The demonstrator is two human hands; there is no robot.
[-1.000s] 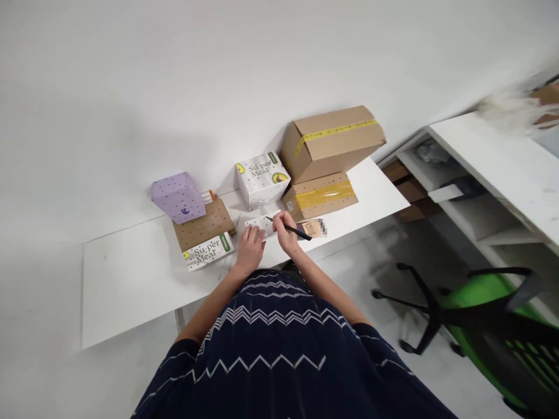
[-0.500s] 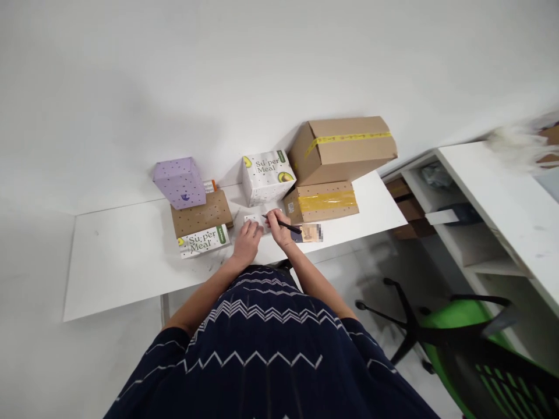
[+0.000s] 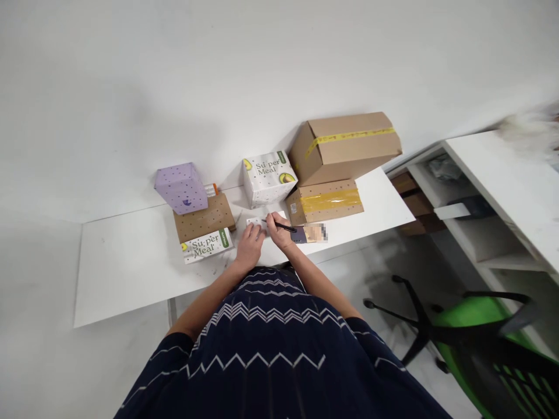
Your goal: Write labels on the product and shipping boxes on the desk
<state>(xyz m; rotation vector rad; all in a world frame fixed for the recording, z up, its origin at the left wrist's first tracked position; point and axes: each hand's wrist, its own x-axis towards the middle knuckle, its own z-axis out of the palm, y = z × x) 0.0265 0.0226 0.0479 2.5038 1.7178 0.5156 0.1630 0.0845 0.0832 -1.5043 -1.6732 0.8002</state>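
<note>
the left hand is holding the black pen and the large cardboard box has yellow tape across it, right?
Not quite: the head view shows the right hand holding the black pen. The large cardboard box does have yellow tape across it.

The pen [image 3: 286, 227] is black, the paper [image 3: 251, 221] white with small dark marks; the upright box [image 3: 181, 189] is purple with dark spots, the flat carton [image 3: 204, 220] brown and dotted; yellow tape [image 3: 351, 137] stripes the large tan box [image 3: 353, 162]; the shirt [image 3: 262, 343] is navy with white zigzags, the chair [image 3: 465, 312] green and black
</note>
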